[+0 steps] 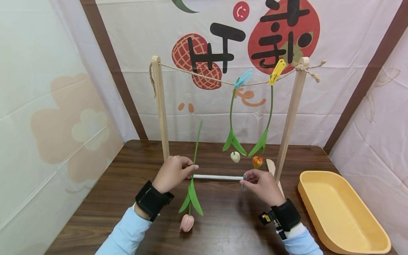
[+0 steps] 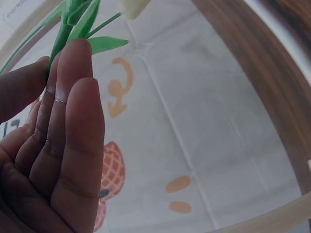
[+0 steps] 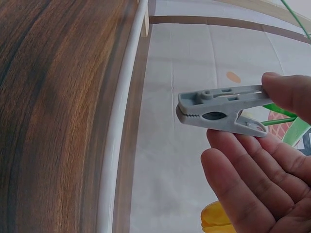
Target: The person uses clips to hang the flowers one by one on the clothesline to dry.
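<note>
My left hand (image 1: 173, 173) pinches the green stem of a pink artificial tulip (image 1: 187, 223), which hangs bloom down in front of the white bar of a wooden frame. In the left wrist view, the stem (image 2: 59, 44) passes between thumb and fingers. A grey clothespin (image 3: 221, 114) is held between the thumb and fingers of my right hand (image 1: 264, 186); its toothed jaws look closed and grip nothing. Behind the hands, a white tulip (image 1: 235, 157) and an orange tulip (image 1: 257, 162) hang upside down from a rope (image 1: 197, 75), clipped by a blue clothespin (image 1: 243, 78) and a yellow clothespin (image 1: 277, 72).
Two wooden posts (image 1: 160, 113) hold up the rope, and a white bar (image 1: 220, 177) joins them low down. To the right on the brown table (image 1: 223, 219) stands a yellow tray (image 1: 347, 212). A printed cloth (image 1: 204, 120) hangs behind.
</note>
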A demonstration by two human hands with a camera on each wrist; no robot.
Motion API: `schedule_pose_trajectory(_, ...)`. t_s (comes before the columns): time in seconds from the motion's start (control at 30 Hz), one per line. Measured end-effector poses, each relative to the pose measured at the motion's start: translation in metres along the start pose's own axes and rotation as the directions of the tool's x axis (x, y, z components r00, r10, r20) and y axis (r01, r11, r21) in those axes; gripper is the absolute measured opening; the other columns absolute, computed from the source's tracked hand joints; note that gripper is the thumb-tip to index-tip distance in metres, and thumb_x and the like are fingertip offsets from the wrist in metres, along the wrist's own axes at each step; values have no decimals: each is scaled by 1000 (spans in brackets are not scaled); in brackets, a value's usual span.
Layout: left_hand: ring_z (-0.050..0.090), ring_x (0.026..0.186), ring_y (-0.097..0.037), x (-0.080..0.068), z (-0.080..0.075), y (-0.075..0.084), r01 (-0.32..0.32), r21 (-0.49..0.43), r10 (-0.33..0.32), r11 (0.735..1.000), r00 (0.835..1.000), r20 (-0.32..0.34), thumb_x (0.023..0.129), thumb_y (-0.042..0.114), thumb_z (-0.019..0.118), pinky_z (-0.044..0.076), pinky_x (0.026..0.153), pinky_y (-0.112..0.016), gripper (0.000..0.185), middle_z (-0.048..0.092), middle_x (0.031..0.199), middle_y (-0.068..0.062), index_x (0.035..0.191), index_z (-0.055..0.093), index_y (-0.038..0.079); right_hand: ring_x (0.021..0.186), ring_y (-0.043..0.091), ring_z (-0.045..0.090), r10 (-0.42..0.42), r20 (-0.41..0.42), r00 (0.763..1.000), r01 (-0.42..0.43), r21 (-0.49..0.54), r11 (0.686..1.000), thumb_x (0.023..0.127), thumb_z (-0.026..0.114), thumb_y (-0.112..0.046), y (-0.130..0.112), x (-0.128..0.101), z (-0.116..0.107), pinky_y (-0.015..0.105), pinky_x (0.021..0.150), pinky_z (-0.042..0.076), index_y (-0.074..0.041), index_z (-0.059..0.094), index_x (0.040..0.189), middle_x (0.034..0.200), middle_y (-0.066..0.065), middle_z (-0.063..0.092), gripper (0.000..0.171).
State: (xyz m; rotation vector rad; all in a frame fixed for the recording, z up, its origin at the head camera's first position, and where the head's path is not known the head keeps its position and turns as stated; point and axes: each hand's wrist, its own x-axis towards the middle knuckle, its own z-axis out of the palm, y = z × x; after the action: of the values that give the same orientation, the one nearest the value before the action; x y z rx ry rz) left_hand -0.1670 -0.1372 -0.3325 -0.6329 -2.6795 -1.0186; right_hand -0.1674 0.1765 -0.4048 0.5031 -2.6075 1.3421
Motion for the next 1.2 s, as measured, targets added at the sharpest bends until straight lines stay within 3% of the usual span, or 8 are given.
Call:
schedule_pose_trajectory(0.13, 56, 54, -5, 3, -4, 4, -18, -14, 17, 1000, 999, -38, 90, 20, 72, 43, 48, -25, 16, 63, 62, 3, 76, 73, 12, 70, 8, 63, -8, -4, 1000, 8, -9, 1000, 81, 81, -18, 0, -1, 0, 27, 61, 52, -9, 69, 90, 78, -5, 66, 18)
schedule_pose_trajectory(0.47, 51, 50, -3, 14, -17, 17, -123, 17, 124, 992, 982, -141, 89, 20, 74, 39, 45, -24, 15, 58, 59, 10, 78, 73, 10, 70, 9, 63, -3, -1, 1000, 3, -21, 1000, 82, 80, -18, -2, -1, -1, 27, 62, 52, -9, 69, 90, 78, -5, 66, 17)
schedule_pose_trajectory(0.8, 42, 50, -6, 29, -26, 23, -227, 76, 239, 971, 946, -217, 87, 17, 76, 35, 47, -24, 15, 52, 58, 8, 75, 72, 10, 70, 9, 64, -9, -3, 1000, 9, -7, 1000, 81, 81, -18, -3, -2, -1, 27, 61, 52, -9, 69, 90, 78, -5, 66, 17)
schedule_pose_trajectory(1.2, 44, 52, -8, 48, -36, 31, -245, 79, 258, 966, 927, -272, 87, 15, 75, 36, 49, -25, 12, 56, 60, 5, 78, 74, 7, 68, 8, 63, -24, -17, 1000, 24, 1, 1000, 81, 82, -19, 0, -3, 0, 27, 60, 52, -9, 69, 89, 77, -5, 66, 18)
